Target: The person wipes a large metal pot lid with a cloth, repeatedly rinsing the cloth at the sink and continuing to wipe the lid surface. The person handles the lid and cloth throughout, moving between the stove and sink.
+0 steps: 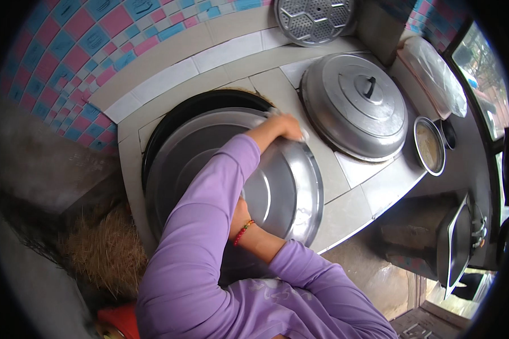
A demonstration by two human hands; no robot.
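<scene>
A large domed metal lid (275,186) lies before me, offset over a black-rimmed wok (186,101) set in the tiled stove. At the lid's far right edge, my left hand (286,126) presses a white cloth (304,135) against the rim. My left arm, in a purple sleeve, crosses above the right one. Near the middle of the lid is my right hand (239,216), wearing a red beaded bracelet (242,232). It appears closed on the lid's handle; the fingers and handle are mostly hidden behind my left sleeve.
To the right, a second metal lid (343,110) with a black handle covers another burner. A perforated steamer plate (316,19) leans at the back. A metal bowl (429,146) holds cloudy liquid beside a plastic-covered container (432,76). Straw (106,248) lies at lower left.
</scene>
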